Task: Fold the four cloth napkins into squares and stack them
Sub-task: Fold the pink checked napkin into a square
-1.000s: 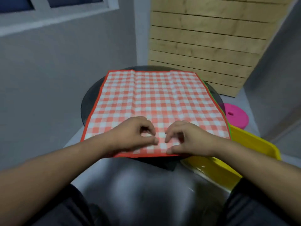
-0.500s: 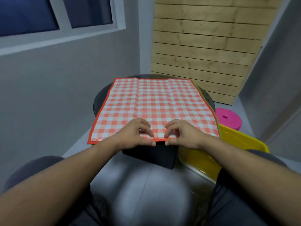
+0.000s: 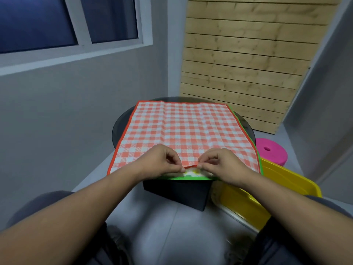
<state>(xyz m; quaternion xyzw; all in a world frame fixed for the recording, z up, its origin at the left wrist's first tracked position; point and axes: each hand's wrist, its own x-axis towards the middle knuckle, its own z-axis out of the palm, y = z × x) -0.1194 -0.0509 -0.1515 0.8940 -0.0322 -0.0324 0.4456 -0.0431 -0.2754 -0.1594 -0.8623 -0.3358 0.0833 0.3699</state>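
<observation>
Grey-walled room, round dark table (image 3: 118,125), left hand (image 3: 160,161) and right hand (image 3: 225,163) pinching red checked napkin (image 3: 183,129) edge

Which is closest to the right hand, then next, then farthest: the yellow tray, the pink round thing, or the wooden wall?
1. Yellow tray, just right of the right hand.
2. Pink round thing, behind the tray.
3. Wooden wall, far back.
</observation>
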